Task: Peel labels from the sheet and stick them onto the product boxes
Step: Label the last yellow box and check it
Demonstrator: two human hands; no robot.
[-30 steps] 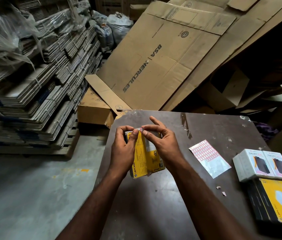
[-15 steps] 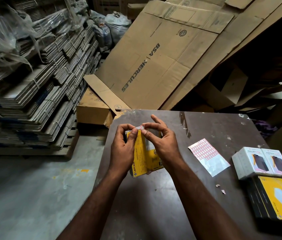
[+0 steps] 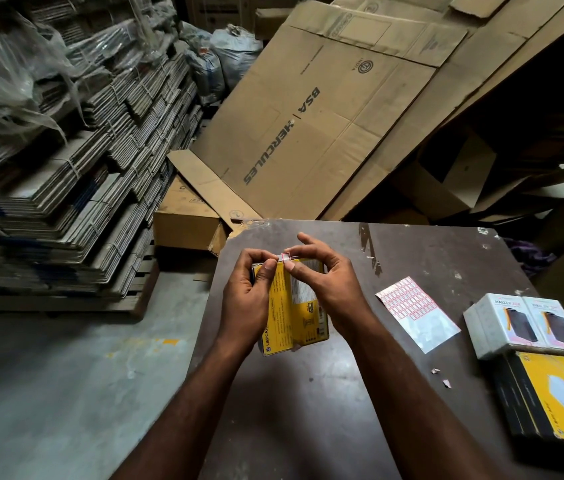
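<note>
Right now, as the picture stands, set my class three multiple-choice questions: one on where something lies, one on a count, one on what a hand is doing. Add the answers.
1. The label sheet lies:
A) on the table, right of the held yellow box
B) on the floor
C) inside a carton

2. White boxes side by side on the table:
A) one
B) two
C) four

3. The right hand:
A) lies flat and open
B) pinches a small label at the held yellow box's top edge
C) lifts the label sheet

Answers:
1 A, the sheet lies flat on the tabletop.
2 B, two stand together.
3 B, thumb and forefinger meet on the label.
</note>
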